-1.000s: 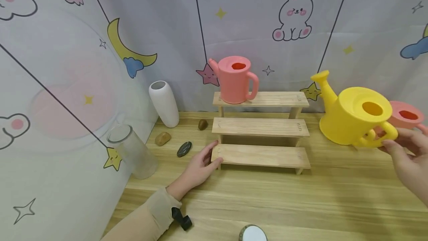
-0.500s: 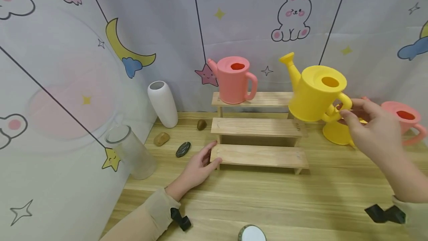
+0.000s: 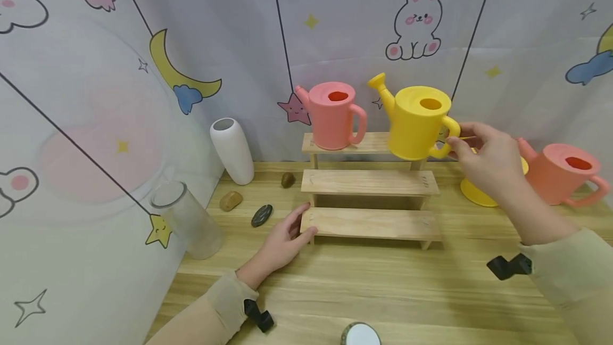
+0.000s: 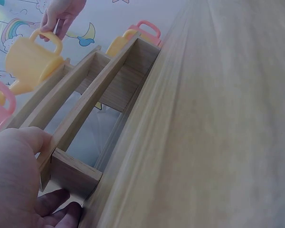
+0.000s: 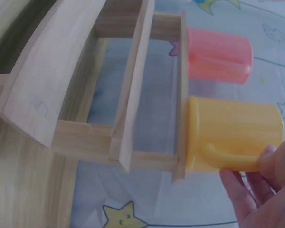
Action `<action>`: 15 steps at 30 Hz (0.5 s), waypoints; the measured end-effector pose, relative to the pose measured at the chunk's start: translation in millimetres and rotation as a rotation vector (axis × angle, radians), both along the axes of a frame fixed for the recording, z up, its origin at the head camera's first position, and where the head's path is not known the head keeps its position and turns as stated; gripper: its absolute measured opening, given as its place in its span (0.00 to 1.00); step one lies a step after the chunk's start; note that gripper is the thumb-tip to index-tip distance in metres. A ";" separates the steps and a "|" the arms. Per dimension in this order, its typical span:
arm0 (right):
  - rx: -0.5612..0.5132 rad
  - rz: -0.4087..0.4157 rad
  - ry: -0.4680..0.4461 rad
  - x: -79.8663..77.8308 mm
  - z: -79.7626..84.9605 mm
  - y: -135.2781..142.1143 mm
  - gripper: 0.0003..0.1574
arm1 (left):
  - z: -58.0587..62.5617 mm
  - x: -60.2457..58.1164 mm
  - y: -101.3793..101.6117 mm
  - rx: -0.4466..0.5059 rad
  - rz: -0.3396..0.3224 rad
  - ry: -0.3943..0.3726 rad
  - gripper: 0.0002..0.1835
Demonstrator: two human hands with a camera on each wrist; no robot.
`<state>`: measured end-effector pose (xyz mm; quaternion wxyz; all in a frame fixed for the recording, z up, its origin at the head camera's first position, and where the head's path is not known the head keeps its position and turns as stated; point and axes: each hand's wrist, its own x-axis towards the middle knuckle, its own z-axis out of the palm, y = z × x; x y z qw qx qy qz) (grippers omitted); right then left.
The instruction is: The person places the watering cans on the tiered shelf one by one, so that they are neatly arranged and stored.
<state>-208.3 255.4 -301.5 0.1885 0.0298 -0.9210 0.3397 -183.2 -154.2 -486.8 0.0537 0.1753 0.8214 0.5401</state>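
A yellow watering can (image 3: 414, 124) is at the right part of the top tier of the three-tier wooden stand (image 3: 369, 182). My right hand (image 3: 493, 161) pinches its handle between thumb and fingers. In the right wrist view, the yellow can's base (image 5: 192, 133) is right at the top board. To its left, a pink watering can (image 3: 332, 116) sits on the same board, spout to the left. My left hand (image 3: 282, 238) grips the left end of the lowest tier; the left wrist view has its thumb on the board and fingers (image 4: 61, 213) by the end leg.
Right of the stand are another pink watering can (image 3: 557, 174) and a yellow one (image 3: 479, 193), partly behind my right hand. At left stand a white vase (image 3: 233, 150) and a frosted glass vase (image 3: 191, 228), near three stones (image 3: 262, 215). A white-topped round object (image 3: 361, 334) is at the front.
My right hand has carried the yellow watering can leftward from the right side to the top tier, uncovering the other yellow can behind. My left hand stays on the stand.
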 end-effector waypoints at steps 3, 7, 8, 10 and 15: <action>0.002 0.008 -0.012 -5.8 3.0 -3.9 0.25 | 1.2 0.5 0.4 0.002 0.006 -0.001 0.37; 0.004 0.010 -0.051 -12.0 7.2 -8.2 0.27 | 1.5 0.5 0.3 0.014 0.008 0.002 0.37; 0.004 0.012 -0.057 -13.3 7.9 -9.1 0.27 | 1.4 0.5 0.3 0.018 0.006 -0.001 0.37; -0.002 0.017 -0.070 -16.1 8.8 -10.8 0.28 | 0.8 0.3 0.4 0.024 0.002 -0.005 0.37; -0.020 0.026 -0.096 -22.8 9.6 -14.8 0.31 | -1.2 -0.3 0.8 0.031 0.001 -0.005 0.37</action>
